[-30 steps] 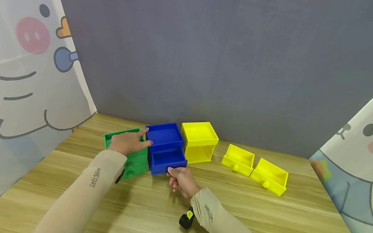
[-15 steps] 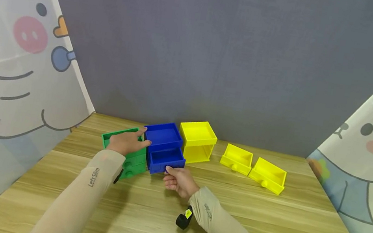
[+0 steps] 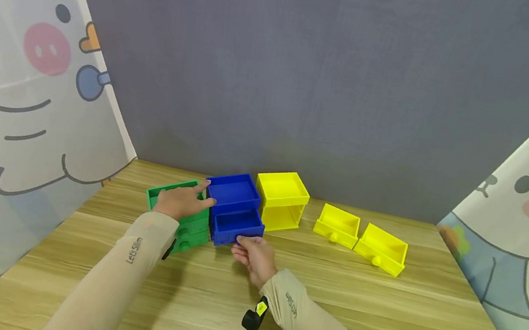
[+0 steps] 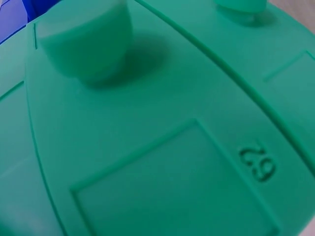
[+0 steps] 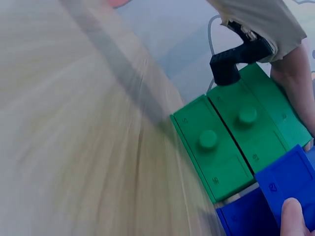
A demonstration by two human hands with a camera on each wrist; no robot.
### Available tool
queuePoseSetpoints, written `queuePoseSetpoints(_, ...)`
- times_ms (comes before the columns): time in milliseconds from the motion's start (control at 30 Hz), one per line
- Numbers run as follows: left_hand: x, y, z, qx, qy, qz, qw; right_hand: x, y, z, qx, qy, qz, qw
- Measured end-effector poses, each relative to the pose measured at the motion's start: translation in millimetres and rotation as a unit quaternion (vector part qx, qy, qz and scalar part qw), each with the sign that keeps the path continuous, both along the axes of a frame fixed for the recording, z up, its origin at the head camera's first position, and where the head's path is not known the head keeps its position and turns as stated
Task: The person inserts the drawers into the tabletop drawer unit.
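In the head view my right hand [image 3: 255, 257] pinches the front of a blue drawer [image 3: 238, 226], which juts out of the small blue cabinet [image 3: 232, 191]. In the right wrist view my thumb [image 5: 292, 216] lies on that drawer front, and the drawer sticks out past the lower blue front [image 5: 248, 216]. The knob is hidden by my hand. My left hand [image 3: 180, 202] rests over the green cabinet [image 3: 193, 234], index finger and thumb stretched out to the blue cabinet's left edge. Two round knobs show on the green fronts in the right wrist view.
To the right of the blue cabinet stands a yellow cabinet [image 3: 282, 196] with an open front. Two loose yellow drawers [image 3: 337, 226] lie farther right on the wooden table [image 3: 350, 312]. A grey wall [image 3: 307, 81] rises behind, with cartoon-printed sheets [image 3: 46, 129] at both sides.
My right wrist has dropped a little toward me and turned, while its fingers stay at the blue drawer's front. The left hand and cabinets look the same.
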State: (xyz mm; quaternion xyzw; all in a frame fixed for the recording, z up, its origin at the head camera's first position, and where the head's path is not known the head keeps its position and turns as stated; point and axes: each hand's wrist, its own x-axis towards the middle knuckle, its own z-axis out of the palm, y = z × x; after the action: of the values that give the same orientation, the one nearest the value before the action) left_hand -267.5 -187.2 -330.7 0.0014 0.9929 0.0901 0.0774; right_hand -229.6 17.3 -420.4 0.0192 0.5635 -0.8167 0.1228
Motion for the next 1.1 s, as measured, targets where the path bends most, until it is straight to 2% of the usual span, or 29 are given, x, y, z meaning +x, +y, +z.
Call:
queuePoseSetpoints(267, -0.3, 0.4, 2.3, -0.014, 0.005, -0.007, 0.9999, -12.4, 2.2, -0.3, -0.001, 0.017, -0.011, 0.9998)
queuePoseSetpoints(400, 0.1, -0.2, 3.3, -0.013, -0.007, 0.001, 0.9999, -15.8, 1.2, -0.2, 0.009, 0.020, -0.011, 0.9997)
queuePoseSetpoints(767, -2.5, 3.3, 4.1, -0.003, -0.019, 0.001, 0.9998, -27.5, -4.1, -0.5, 0.002, 0.001, -0.028, 0.9996)
queuePoseSetpoints(967, -0.2, -3.1, 4.8, 0.003, -0.022, 0.006, 0.9997, -33.1, -13.0, 4.6, 0.007, -0.006, -0.023, 0.9997)
queuePoseSetpoints(1100, -3.1, -1.3, 2.7, 0.010, -0.020, -0.005, 0.9997, -36.2, -14.4, 3.4, -0.008, -0.013, -0.024, 0.9996)
